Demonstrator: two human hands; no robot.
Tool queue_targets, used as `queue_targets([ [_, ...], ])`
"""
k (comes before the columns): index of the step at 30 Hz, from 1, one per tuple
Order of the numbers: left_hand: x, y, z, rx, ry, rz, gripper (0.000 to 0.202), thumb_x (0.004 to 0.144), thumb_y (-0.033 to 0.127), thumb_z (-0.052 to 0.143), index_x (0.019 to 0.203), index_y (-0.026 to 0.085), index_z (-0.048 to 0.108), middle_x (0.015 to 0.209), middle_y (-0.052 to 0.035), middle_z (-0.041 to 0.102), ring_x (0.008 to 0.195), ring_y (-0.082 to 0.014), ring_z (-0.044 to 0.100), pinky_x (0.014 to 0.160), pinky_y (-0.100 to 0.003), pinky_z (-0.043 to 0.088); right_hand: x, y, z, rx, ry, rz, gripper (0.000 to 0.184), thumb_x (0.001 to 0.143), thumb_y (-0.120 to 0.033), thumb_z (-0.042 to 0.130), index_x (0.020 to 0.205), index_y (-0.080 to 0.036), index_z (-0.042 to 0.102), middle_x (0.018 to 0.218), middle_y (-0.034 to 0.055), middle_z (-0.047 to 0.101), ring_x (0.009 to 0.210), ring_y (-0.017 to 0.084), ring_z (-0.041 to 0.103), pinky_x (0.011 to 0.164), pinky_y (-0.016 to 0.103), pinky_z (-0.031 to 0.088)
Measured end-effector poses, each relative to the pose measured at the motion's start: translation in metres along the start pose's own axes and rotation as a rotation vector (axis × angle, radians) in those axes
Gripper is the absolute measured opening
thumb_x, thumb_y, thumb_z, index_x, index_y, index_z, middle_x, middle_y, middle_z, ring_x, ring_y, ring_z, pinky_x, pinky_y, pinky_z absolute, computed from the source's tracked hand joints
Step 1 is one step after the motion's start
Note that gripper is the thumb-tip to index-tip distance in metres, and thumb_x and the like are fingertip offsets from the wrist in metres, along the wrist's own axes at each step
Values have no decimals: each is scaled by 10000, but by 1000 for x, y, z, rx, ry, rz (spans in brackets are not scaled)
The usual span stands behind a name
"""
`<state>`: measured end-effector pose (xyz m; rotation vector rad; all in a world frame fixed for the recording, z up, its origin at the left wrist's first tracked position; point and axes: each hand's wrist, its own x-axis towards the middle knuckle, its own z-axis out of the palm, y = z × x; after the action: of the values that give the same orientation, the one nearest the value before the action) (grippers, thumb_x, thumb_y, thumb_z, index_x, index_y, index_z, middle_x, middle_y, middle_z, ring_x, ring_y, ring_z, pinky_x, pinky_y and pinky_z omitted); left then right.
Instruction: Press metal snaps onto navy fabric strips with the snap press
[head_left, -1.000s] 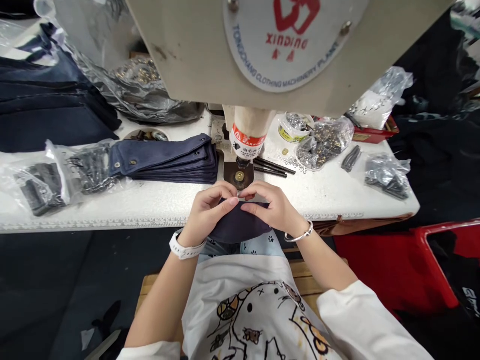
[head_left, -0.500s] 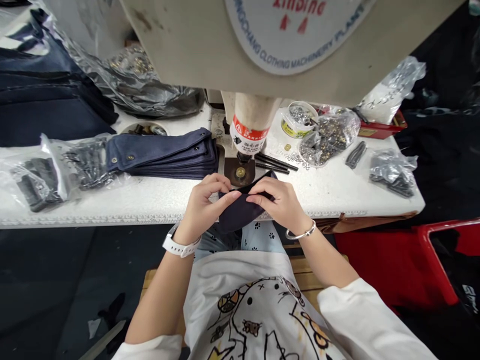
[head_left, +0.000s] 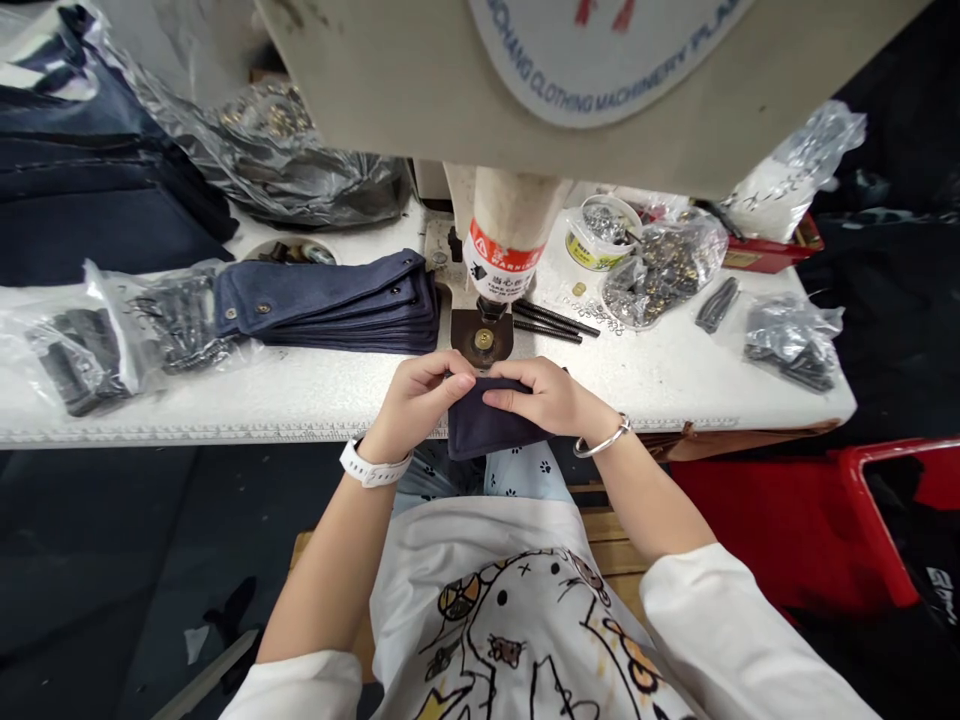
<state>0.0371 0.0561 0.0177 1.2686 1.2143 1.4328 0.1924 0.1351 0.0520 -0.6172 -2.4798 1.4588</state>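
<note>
Both hands pinch a small dark navy fabric piece (head_left: 484,428) at the front edge of the white table (head_left: 300,395). My left hand (head_left: 417,400), with a white watch on the wrist, grips the piece's top left edge. My right hand (head_left: 546,398), with a silver bangle, grips its top right edge. The piece lies just in front of the press machine's base with a brass snap (head_left: 484,339) on it, below the machine's plunger (head_left: 501,255). The fabric's lower part hangs over the table edge.
A stack of blue fabric pieces with snaps (head_left: 330,305) lies left of the machine. Plastic bags of hardware (head_left: 112,335) sit far left; bags of metal snaps (head_left: 664,265), a small tub (head_left: 596,235) and black rods (head_left: 555,322) are on the right. A red crate (head_left: 825,530) stands lower right.
The hands have flattened the fabric piece and drawn it slightly back from the snap base; the camera view has tilted a little downward.
</note>
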Motion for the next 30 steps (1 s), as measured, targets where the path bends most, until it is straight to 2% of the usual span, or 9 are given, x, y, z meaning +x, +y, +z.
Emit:
queue_targets([
  [6,2,4,-12,-79,-151,-155,301,678,435,675,680,160,552,633,10,506,597,-110,450,543,-233,362,4,0,-4,-29,50,18,184,839,-304,523,725,-161,538,608,-47,483,606,86,451,597,215,320],
  [8,3,7,-15,-80,-175,-170,279,708,422,655,711,157,568,649,3,522,612,-113,466,560,-233,376,3,0,-4,-38,59,11,175,842,-305,525,744,-162,549,617,-47,505,603,84,457,603,214,323],
  [11,2,10,-17,-78,-159,-181,247,758,397,612,726,154,583,672,-9,543,637,-118,483,592,-238,390,1,-1,-4,-57,68,-12,171,843,-309,526,761,-163,560,622,-43,520,596,85,466,601,212,326],
  [16,0,5,-17,-157,-109,-188,227,732,378,652,721,163,581,688,-9,550,652,-121,498,617,-247,405,-2,-3,-1,-171,99,-48,186,847,-326,516,765,-167,567,601,-33,521,560,90,462,570,219,308],
  [19,-1,2,-18,-180,-124,-203,247,738,403,643,716,168,571,678,-7,548,642,-122,503,603,-251,405,-3,-6,1,-237,121,-69,195,851,-329,508,758,-169,566,590,-26,522,539,91,449,554,227,294],
  [22,-2,3,-19,-189,-143,-210,273,735,428,642,699,167,567,662,-6,548,615,-115,503,577,-245,410,-3,-8,-1,-206,126,-71,181,848,-321,506,763,-174,567,604,-22,533,551,95,455,558,229,302],
  [25,-3,11,-18,-268,-195,-238,312,647,431,721,751,171,583,669,-14,580,595,-123,536,554,-251,444,-5,-5,-4,31,111,-32,172,816,-336,533,745,-180,553,631,-25,532,584,96,461,575,221,336],
  [27,-4,19,-15,-345,-194,-263,367,593,362,776,853,190,583,682,-14,616,579,-129,567,545,-253,468,-6,0,-2,342,88,77,209,778,-384,562,741,-180,536,641,-27,526,581,92,461,567,216,361],
  [30,-6,32,-6,-418,-115,-299,392,616,250,769,953,223,571,685,-6,654,572,-130,602,554,-252,501,-9,9,9,814,43,273,258,718,-421,594,789,-179,535,668,-19,547,576,90,487,565,216,406],
])
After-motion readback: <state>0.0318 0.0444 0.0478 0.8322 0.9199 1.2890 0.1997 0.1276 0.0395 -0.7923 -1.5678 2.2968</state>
